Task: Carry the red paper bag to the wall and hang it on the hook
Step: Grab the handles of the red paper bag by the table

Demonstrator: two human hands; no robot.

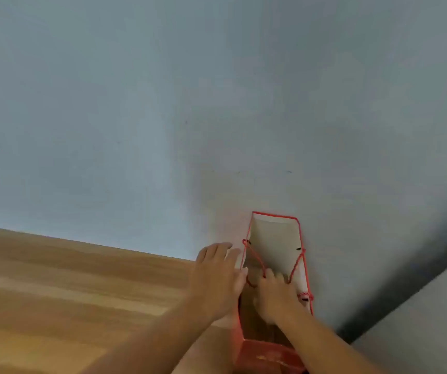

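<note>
The red paper bag stands open at the right end of the wooden table, its white inside facing up and its red cord handles hanging across the mouth. My right hand is over the bag's mouth, fingers closed on the red cord handles. My left hand rests flat against the bag's left side, fingers spread. The pale wall fills the view behind the bag. No hook is visible on it.
A wooden table takes up the lower left, its far edge against the wall. A dark strip and a grey surface cross the lower right corner.
</note>
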